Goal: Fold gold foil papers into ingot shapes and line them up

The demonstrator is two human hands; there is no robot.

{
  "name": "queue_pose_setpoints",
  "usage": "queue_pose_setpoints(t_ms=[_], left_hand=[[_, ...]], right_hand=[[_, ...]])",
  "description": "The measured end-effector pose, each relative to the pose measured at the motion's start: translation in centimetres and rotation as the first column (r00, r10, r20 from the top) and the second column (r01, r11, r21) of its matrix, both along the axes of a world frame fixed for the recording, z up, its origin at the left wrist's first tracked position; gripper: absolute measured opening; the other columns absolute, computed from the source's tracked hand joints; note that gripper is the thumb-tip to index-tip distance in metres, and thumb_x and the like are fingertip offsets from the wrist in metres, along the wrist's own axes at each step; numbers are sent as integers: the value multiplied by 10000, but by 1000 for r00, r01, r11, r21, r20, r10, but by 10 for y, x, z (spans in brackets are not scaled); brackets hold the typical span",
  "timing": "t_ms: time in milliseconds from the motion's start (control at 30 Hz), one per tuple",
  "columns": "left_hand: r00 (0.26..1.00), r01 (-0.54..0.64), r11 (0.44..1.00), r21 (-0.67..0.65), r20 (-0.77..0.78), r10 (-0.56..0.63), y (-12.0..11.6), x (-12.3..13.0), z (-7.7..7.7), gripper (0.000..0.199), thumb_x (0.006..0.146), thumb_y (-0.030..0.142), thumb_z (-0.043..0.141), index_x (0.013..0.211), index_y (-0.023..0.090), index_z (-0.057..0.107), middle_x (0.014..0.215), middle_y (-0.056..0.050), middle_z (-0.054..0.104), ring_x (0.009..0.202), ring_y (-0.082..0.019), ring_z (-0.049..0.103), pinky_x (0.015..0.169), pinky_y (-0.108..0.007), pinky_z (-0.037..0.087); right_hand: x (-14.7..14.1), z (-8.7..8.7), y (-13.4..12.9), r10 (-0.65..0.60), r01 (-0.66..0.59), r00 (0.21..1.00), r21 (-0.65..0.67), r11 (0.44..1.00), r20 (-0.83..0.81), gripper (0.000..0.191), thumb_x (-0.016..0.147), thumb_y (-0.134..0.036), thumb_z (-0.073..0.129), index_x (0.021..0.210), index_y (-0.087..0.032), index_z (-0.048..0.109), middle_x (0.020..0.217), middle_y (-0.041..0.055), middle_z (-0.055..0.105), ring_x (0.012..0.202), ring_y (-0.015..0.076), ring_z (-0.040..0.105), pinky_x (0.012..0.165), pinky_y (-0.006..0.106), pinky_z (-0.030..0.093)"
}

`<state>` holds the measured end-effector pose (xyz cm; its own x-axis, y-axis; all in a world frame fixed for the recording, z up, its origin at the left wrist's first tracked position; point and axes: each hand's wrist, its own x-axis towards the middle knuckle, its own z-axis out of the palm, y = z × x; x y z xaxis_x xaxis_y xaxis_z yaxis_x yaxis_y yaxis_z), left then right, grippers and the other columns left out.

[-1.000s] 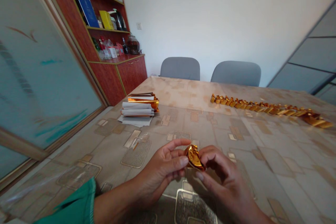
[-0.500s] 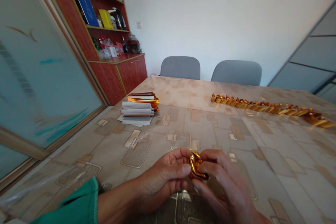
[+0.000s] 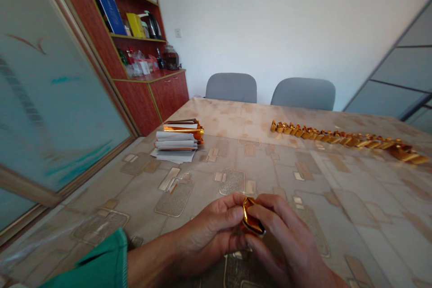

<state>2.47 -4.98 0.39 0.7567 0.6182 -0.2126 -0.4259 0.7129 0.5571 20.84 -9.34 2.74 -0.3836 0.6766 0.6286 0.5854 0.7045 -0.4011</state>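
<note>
Between my two hands is a small folded piece of shiny gold foil paper (image 3: 251,217), held just above the table near its front. My left hand (image 3: 216,225) pinches its left side between thumb and fingers. From the right, my right hand (image 3: 290,238) grips it, with fingers on its top and the thumb below. Part of the foil paper is hidden behind the fingers. Farther off on the left lies a stack of folded paper sheets (image 3: 177,141), white on one side and gold on the other. A long row of folded gold foil pieces (image 3: 337,137) lies at the back right.
A patterned cloth (image 3: 202,180) covers the table. Two grey chairs (image 3: 231,86) stand at its far side, before a white wall. Behind on the left is a red wooden cabinet (image 3: 165,94) with shelves, beside a frosted glass door (image 3: 60,99).
The foil piece has turned slightly in my hands, and its upper part looks flatter and more creased. My right fingers have shifted a little on it. The stack and the row are unmoved.
</note>
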Motion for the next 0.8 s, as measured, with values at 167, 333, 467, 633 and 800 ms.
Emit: queue_pose_setpoints(t_ms=[167, 333, 467, 633, 800], left_hand=[[1000, -12, 999, 31, 6, 12, -1, 2, 1, 337, 828, 270, 813, 1078, 129, 637, 982, -81, 662, 871, -153, 664, 748, -243, 509], [997, -72, 997, 20, 5, 72, -1, 4, 2, 312, 833, 244, 806, 1069, 143, 630, 974, -76, 667, 866, -152, 660, 736, -238, 501], [997, -82, 996, 15, -10, 82, 0, 3, 3, 335, 832, 234, 808, 1094, 127, 627, 997, -80, 659, 877, -152, 656, 774, -256, 499], [997, -81, 996, 34, 1, 81, 0, 3, 1, 319, 837, 235, 803, 1084, 126, 633, 975, -75, 660, 862, -152, 654, 774, -263, 496], [990, -134, 991, 11, 41, 134, 1, 6, -2, 285, 832, 206, 808, 1045, 129, 634, 945, -54, 663, 842, -124, 647, 781, -240, 488]], right_hand=[[-2, -1, 0, -33, 30, 997, 49, 998, 72, 304, 932, -165, 577, 1235, -153, 557, 1011, 114, 654, 876, 222, 658, 751, 321, 611], [-1, -3, 0, -114, 107, 992, 118, 987, 57, 322, 936, -178, 575, 1257, -175, 554, 1021, 112, 664, 882, 225, 673, 732, 314, 617], [0, -5, 1, -124, 108, 987, 153, 982, 99, 166, 959, -200, 567, 1114, -189, 626, 1004, 112, 642, 829, 213, 657, 668, 308, 603], [0, -6, 3, -94, 83, 992, 127, 988, 86, 167, 955, -169, 576, 1118, -172, 612, 1007, 110, 642, 858, 214, 638, 719, 327, 598], [0, -4, 5, -85, 76, 993, 112, 991, 83, 196, 946, -122, 562, 1134, -169, 592, 1008, 107, 639, 858, 211, 626, 730, 330, 587]])
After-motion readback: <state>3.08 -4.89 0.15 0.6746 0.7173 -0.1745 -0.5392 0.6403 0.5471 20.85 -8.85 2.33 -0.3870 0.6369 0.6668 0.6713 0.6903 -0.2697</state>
